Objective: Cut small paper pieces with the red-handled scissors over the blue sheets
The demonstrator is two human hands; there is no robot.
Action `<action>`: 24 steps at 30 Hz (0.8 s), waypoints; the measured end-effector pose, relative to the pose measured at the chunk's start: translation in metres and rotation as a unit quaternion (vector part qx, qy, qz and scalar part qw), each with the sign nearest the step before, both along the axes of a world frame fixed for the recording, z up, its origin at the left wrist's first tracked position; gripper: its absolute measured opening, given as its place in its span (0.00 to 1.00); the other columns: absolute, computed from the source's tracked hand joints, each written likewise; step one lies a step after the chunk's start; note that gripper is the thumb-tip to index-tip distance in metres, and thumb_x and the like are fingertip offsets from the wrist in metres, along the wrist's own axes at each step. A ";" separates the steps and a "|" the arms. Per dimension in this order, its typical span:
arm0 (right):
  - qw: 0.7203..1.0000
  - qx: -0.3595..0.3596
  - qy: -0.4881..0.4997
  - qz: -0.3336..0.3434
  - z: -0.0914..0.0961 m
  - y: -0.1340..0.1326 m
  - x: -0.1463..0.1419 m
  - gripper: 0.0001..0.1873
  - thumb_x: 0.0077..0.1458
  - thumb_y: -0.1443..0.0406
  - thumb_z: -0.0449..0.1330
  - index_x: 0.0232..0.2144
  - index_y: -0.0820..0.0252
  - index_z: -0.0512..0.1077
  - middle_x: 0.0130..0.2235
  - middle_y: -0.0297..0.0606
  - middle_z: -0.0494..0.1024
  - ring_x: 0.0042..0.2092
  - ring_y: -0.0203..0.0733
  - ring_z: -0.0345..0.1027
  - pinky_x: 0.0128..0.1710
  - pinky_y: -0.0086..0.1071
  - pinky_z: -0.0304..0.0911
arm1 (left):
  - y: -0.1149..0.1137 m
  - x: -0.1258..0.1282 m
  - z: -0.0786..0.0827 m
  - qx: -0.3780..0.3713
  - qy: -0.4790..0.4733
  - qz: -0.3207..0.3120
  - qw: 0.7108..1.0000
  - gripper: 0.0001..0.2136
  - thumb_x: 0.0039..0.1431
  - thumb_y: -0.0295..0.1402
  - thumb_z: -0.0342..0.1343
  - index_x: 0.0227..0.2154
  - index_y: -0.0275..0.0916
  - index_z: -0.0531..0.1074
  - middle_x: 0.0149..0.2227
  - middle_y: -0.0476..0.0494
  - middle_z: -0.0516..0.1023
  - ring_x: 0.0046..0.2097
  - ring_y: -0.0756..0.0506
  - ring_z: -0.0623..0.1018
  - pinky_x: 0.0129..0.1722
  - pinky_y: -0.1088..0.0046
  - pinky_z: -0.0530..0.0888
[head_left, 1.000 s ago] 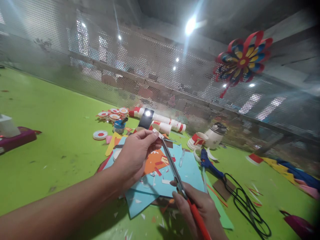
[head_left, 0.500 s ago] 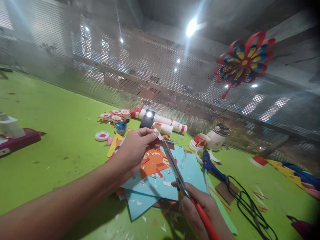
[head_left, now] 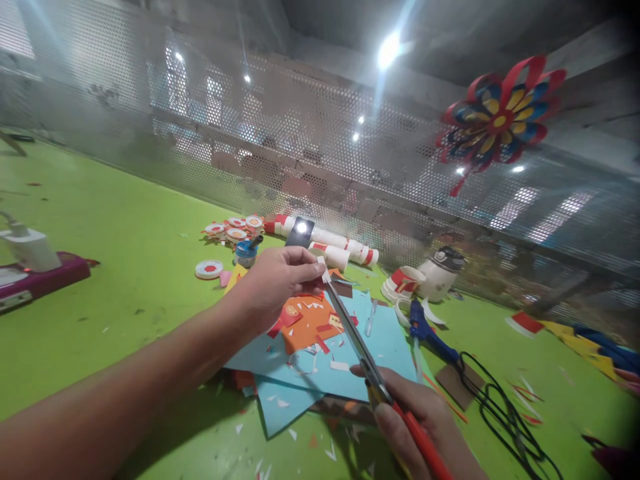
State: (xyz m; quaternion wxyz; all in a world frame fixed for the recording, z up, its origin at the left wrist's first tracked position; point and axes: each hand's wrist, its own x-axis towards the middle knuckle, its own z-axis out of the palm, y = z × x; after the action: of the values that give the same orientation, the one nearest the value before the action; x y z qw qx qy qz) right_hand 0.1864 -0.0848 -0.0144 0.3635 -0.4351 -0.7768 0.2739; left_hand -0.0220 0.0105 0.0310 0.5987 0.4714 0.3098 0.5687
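Observation:
Between the thumb and fingers of my left hand (head_left: 287,280) is pinched a small piece of white paper (head_left: 325,274). My right hand (head_left: 415,413) grips a pair of scissors (head_left: 357,340) with red-orange handles and long metal blades. The blade tips reach up to the white paper and meet its lower edge. Below both hands lie light blue paper sheets (head_left: 240,357) and an orange sheet (head_left: 303,333), strewn with red and white paper scraps.
A blue glue gun (head_left: 430,333) with a black cord lies to the right. Behind are paper cups (head_left: 400,283), a white jar (head_left: 440,273), paper tubes (head_left: 345,243) and a blue ink bottle (head_left: 246,253). Round paper pieces (head_left: 235,230) sit left of the tubes; a purple power strip (head_left: 70,270) is far left.
The view has shifted slightly, so things sit a little further right. The paper in my left hand has turned and shows less, while the scissor blades look closer together at its edge.

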 end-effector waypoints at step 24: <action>0.994 0.012 -0.097 -0.053 0.000 0.000 0.004 0.25 0.58 0.48 0.50 0.42 0.58 0.78 0.32 0.38 0.81 0.27 0.40 0.72 0.21 0.25 0.59 | -0.001 0.000 0.002 0.001 -0.006 -0.006 1.000 0.08 0.40 0.28 0.65 0.16 0.35 0.71 0.19 0.46 0.72 0.23 0.50 0.71 0.28 0.71 0.68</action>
State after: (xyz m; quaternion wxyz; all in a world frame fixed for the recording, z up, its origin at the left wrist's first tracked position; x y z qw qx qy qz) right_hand 0.1906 -0.0844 -0.0142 0.3058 -0.4960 -0.7875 0.2009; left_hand -0.0216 0.0096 0.0328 0.6034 0.4704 0.3023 0.5685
